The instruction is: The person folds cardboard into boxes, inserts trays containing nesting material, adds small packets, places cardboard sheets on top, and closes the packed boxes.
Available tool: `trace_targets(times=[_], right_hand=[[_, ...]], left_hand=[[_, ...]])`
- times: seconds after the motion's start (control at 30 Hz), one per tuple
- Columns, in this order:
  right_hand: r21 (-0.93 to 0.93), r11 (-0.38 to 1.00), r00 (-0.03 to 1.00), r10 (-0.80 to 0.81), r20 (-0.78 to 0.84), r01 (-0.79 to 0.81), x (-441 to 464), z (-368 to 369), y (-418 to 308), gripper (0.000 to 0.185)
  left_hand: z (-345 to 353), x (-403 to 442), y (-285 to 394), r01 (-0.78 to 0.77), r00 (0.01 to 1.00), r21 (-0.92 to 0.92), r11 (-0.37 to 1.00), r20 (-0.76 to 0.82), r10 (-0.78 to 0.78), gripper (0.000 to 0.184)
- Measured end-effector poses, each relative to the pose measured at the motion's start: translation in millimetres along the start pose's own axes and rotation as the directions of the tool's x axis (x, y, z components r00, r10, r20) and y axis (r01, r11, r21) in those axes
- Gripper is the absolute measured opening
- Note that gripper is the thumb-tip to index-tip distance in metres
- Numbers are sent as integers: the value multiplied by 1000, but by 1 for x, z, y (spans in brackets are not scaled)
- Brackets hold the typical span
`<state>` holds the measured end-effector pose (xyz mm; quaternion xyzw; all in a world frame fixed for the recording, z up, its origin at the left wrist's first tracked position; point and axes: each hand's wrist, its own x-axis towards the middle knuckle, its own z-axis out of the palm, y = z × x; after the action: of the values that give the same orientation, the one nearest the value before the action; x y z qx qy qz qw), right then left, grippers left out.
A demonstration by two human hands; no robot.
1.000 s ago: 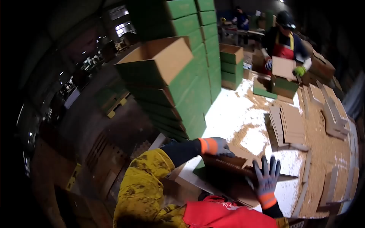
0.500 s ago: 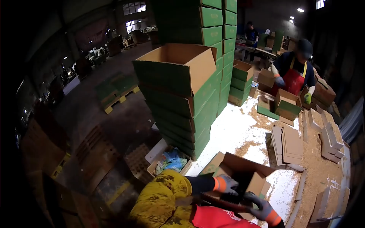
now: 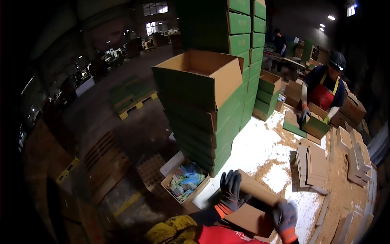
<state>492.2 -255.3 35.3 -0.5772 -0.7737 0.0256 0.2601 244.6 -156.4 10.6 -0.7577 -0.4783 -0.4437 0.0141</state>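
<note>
The carton (image 3: pixel 248 217), at 5 o'clock, looks light, stiff-walled, foldable; 2 opposite walls offer firm holds. The left hand (image 3: pixel 231 194) is spread beside it; the right hand (image 3: pixel 285 217) meets its 3 o'clock end, grip unclear. Green cartons (image 3: pixel 191 91) stand at 12 o'clock.

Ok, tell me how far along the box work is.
Looks done: the stacked green boxes, standing formed, the nearest one open-topped. In hand: a brown-lined box, apparently part-shaped, with the right hand at its edge and the left hand spread beside it. Probably left: finishing that box; the flat cardboard pieces lie unfolded on the table.
</note>
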Motion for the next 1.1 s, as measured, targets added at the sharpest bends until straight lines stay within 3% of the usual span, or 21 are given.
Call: trace_targets(times=[0.07, 0.13, 0.17, 0.2, 0.23, 0.27, 0.3, 0.33, 0.4, 0.47, 0.53, 0.6, 0.7, 0.77, 0.8, 0.87, 0.93, 0.97, 1.0, 1.03, 1.1], right_hand=[[336, 942, 983, -42, 179, -21, -41, 8, 9, 43], [594, 766, 969, 200, 147, -248, -52, 19, 43, 48], [714, 561, 873, 464, 149, -420, -57, 24, 54, 52], [804, 299, 700, 687, 192, -514, -63, 24, 64, 56], [768, -385, 354, 720, 597, -512, -57, 15, 75, 63], [726, 368, 745, 599, 292, -581, -66, 15, 95, 61], [339, 912, 967, 182, 177, -233, -83, 21, 108, 60], [686, 609, 915, 325, 240, -397, -73, 30, 110, 61], [944, -75, 840, 437, 320, -321, -4, -60, 27, 56], [690, 662, 947, 303, 109, -292, -20, -58, 34, 46], [361, 932, 999, 9, 40, -23, -52, -20, 25, 45], [140, 989, 913, -9, 409, -52, -100, 53, 21, 43], [301, 935, 940, 81, 331, -186, -112, 63, -5, 51], [537, 794, 952, 168, 255, -284, -123, 34, -14, 70], [435, 826, 926, 373, 52, -357, -141, 22, -3, 76], [435, 599, 527, 800, -286, -672, -201, 14, 40, 84], [367, 373, -58, 630, -774, -852, -284, 17, 125, 76], [746, 386, -170, 819, -548, -543, -340, 25, 161, 67], [947, 280, -276, 933, -230, 158, -392, 29, 195, 60], [784, 153, -342, 937, 79, 601, -443, 32, 228, 57], [854, 247, -379, 923, -64, 458, -461, 42, 254, 58]], left_hand=[[14, -10, -10, 225, 953, 153, 962, 172, -250, 80], [35, -11, -32, 466, 545, 294, 834, 648, -533, 72], [22, 6, -27, 370, 414, 379, 848, 750, -516, 69], [11, 5, -16, 349, 558, 272, 897, 708, -432, 66], [1, 9, -5, 296, 695, 164, 941, 640, -329, 63], [-2, 13, -1, 212, 809, 57, 976, 550, -208, 60], [0, 12, 0, -56, 977, -76, 996, 200, 70, 62], [6, 11, 0, 280, 960, -752, 597, 233, -157, 53], [37, 11, -24, 370, 929, -887, 276, 358, -95, 38], [47, 8, -45, 588, 807, -742, 322, 565, -173, 36], [58, -3, -66, 715, 681, -566, 410, 697, -226, 35], [69, -16, -91, 745, 606, -447, 495, 763, -222, 33], [83, -22, -140, 576, 534, -265, 774, 838, -110, 32], [90, -27, -172, -57, 525, -260, 964, 813, 250, 31], [89, -30, -168, -3, 542, -246, 969, 814, 209, 31], [70, -25, -134, -257, 626, -341, 904, 654, 425, 32], [73, -35, -118, 193, 568, -251, 949, 817, 101, 33], [67, -40, -114, 402, 480, -157, 902, 875, -62, 33], [62, -42, -96, 231, 499, -69, 971, 865, -57, 35], [62, -44, -91, 285, 485, -18, 958, 865, -128, 35], [68, -47, -92, 390, 448, 80, 917, 854, -265, 35]])
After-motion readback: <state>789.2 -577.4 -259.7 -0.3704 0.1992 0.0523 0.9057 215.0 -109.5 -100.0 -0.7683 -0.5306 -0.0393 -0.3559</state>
